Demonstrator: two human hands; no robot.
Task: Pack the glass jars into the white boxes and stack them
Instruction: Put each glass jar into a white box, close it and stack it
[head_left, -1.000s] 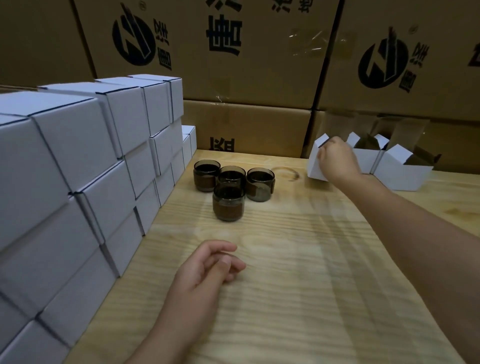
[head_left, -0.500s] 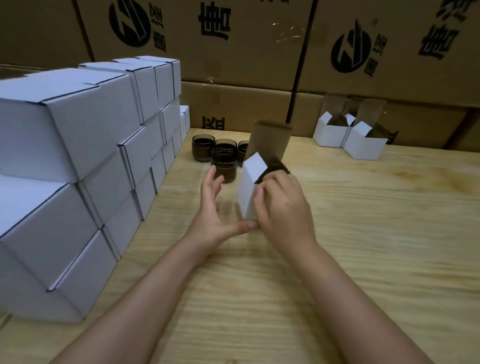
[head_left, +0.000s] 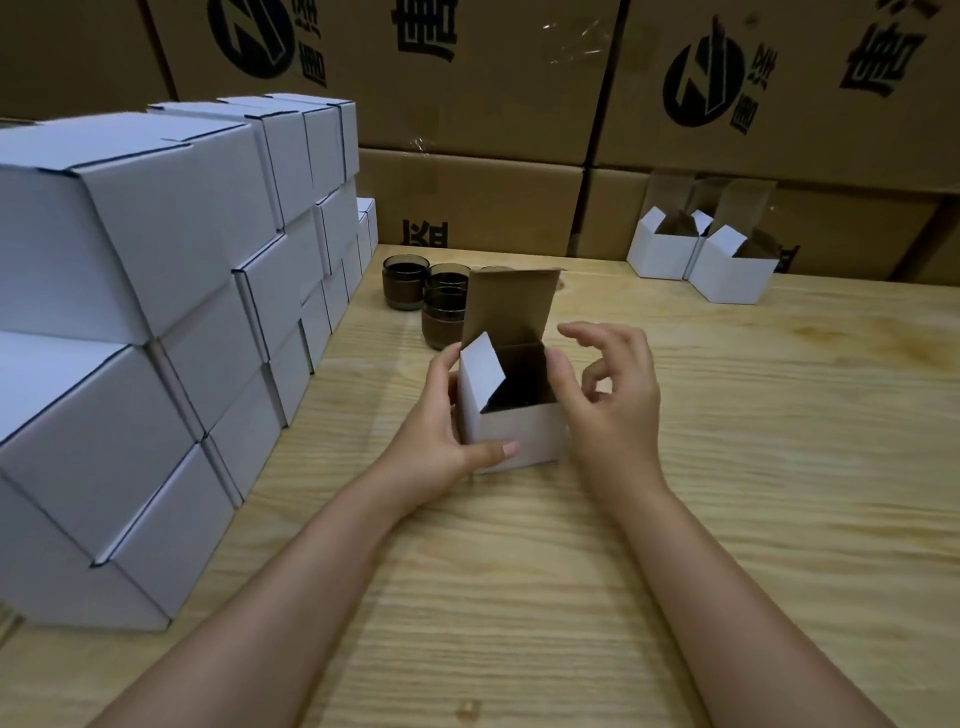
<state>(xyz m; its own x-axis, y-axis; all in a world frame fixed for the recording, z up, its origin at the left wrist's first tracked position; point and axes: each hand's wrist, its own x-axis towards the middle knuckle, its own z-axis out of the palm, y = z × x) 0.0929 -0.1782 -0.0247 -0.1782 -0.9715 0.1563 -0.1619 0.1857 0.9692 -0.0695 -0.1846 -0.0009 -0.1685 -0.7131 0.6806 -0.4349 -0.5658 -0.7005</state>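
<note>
On the table (head_left: 753, 493) my left hand (head_left: 441, 447) grips an open box (head_left: 519, 436), right hand (head_left: 613, 405) slack beside it; jars (head_left: 405, 283) unpacked, stack (head_left: 156, 260) built.

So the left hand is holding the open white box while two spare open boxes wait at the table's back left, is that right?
Not quite: the head view shows the two spare open boxes at the back right of the table, not back left. The left hand does hold the open white box.

Matt white card boxes (head_left: 156, 291) with brown inner faces; dark smoky glass jars (head_left: 405, 280), glossy; pale grained wooden desk (head_left: 727, 467); brown corrugated cartons (head_left: 467, 197) behind
</note>
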